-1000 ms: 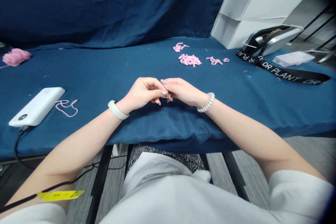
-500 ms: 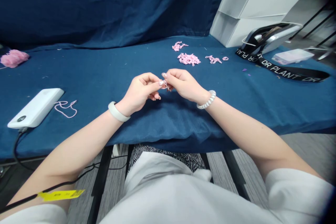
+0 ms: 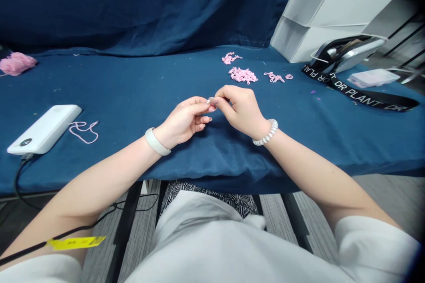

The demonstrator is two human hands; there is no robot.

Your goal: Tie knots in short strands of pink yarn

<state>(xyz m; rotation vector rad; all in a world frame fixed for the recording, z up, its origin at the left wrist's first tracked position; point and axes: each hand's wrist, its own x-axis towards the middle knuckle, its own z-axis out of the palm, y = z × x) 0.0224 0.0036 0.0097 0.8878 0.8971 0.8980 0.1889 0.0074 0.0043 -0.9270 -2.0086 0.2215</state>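
**Close work, pinched tight**

In the head view, the left hand [image 3: 182, 121] and the right hand [image 3: 241, 110] meet above the middle of a blue cloth-covered bench [image 3: 109, 90]. Between them, a tiny pale piece [image 3: 211, 101] sits at the fingertips, too small to make out clearly. The right thumb and forefinger [image 3: 221, 93] press in on it from above, while the left forefinger and thumb close on it from the other side. The remaining left fingers [image 3: 202, 124] curl loosely below, and the other right fingers are hidden behind the hand.

Beyond the hands lies a heap of small pink loops [image 3: 243, 75], with smaller clusters [image 3: 274, 77] to its right. The nearest of these sits just past the right fingertips. A pink yarn tuft [image 3: 16, 63], a white power bank [image 3: 43, 129] and a pink thread [image 3: 83, 132] lie toward the left. A black "DR PLANT" lanyard [image 3: 361, 96] runs to the right.

The main risk seems to be the grip: with so little to hold, a slight slide of the fingertips could drop the piece into the bunched cloth below. A careless arm movement could also catch the black cord [image 3: 79, 232] beneath the left forearm.
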